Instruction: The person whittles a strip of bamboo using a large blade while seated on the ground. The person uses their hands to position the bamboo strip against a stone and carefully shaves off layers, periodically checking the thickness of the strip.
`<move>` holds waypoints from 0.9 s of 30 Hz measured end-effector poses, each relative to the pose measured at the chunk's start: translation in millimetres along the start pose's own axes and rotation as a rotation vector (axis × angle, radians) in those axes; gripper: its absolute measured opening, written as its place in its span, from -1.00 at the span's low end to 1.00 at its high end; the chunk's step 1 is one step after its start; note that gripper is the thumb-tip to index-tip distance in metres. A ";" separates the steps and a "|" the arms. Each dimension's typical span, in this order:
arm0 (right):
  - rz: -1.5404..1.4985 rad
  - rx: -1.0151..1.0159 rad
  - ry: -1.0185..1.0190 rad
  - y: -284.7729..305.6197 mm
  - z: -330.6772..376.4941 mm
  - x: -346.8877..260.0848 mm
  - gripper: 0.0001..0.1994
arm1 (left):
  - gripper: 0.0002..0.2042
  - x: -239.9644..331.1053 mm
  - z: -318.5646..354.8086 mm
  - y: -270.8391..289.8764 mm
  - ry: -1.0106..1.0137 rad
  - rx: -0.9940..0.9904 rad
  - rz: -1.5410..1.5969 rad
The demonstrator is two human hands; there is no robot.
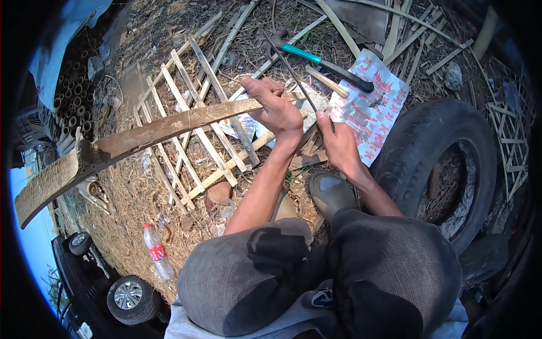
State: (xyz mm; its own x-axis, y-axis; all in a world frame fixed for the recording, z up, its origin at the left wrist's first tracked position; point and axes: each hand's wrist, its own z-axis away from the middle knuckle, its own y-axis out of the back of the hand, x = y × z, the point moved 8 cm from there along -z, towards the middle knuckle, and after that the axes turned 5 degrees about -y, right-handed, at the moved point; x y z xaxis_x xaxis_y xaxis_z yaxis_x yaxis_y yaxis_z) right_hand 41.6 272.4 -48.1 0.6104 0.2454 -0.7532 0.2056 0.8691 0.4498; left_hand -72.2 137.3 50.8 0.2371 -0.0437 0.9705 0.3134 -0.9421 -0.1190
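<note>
Head cam: bamboo strip (152, 133) in L hand (279, 111), mostly out left.

Blade (293, 75): lower end hidden inside my right hand (341, 146).
Left shoe (285, 208): partly hidden behind my forearm (262, 189) and knee (237, 271).
Car (84, 277): cut off at the dark lower-left rim.

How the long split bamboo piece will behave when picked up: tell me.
The split bamboo piece is probably stiff, judging by its broad, woody body. Gripped near one end, it may tip, since most of its length extends past the left hand.
</note>
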 end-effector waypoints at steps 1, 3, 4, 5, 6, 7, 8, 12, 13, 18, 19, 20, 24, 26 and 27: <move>-0.062 -0.030 0.057 -3.5 7.8 -10.1 -0.31 | -0.42 2.2 -3.6 3.1 0.000 -0.002 0.015; -0.063 0.082 0.142 2.7 0.4 -9.1 -0.21 | -0.45 -9.7 -5.4 2.8 0.031 0.018 0.061; 0.013 -0.026 -0.040 -0.2 -4.6 10.4 -0.22 | -0.45 -12.6 -5.7 8.3 0.027 0.039 0.092; 0.088 -0.134 -0.216 -2.5 -6.3 23.1 -0.23 | -0.46 -11.8 -8.8 10.0 0.017 0.062 0.127; 0.056 -0.071 -0.162 -1.1 -8.7 21.1 -0.21 | -0.45 -13.1 -8.0 13.0 0.042 0.079 0.094; 0.054 -0.062 -0.158 -0.7 -7.3 20.8 -0.21 | -0.45 -13.1 -8.2 13.0 0.039 0.086 0.074; -0.043 0.031 0.010 2.3 4.6 0.5 -0.20 | -0.45 -11.5 -9.9 19.0 0.025 0.074 0.078; -0.042 0.027 0.004 -4.3 -4.0 25.0 -0.23 | -0.45 -14.4 -10.8 18.1 -0.018 0.081 0.128; 0.057 -0.060 -0.188 -8.0 -7.5 44.0 -0.24 | -0.45 -18.2 -10.4 20.9 -0.017 0.077 0.137; -0.085 0.102 0.111 4.3 8.8 4.6 -0.33 | -0.45 -25.1 -23.4 36.7 0.026 0.035 0.270; -0.086 0.095 0.114 1.0 4.0 9.6 -0.33 | -0.46 -28.1 -25.0 37.9 0.038 0.035 0.310; -0.020 0.051 0.082 -4.0 3.3 22.7 -0.35 | -0.45 -28.8 -21.7 37.0 0.027 0.023 0.292; 0.083 0.020 0.044 -11.7 3.5 28.9 -0.42 | -0.48 -29.5 -26.5 31.4 0.030 -0.121 0.299; -0.023 0.130 0.150 -3.6 10.3 16.0 -0.35 | -0.50 -35.2 -23.4 28.7 0.117 -0.251 0.294; -0.030 0.127 0.150 -2.8 11.0 13.6 -0.35 | -0.49 -28.3 -27.5 25.1 0.031 -0.348 0.381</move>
State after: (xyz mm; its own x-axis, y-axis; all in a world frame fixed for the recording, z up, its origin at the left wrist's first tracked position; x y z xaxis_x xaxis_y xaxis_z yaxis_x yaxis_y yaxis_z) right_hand 57.8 268.6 -54.3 0.4834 0.2894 -0.8262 0.3232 0.8181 0.4757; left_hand -96.3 105.7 26.1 0.2459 -0.4099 0.8784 -0.1159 -0.9121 -0.3932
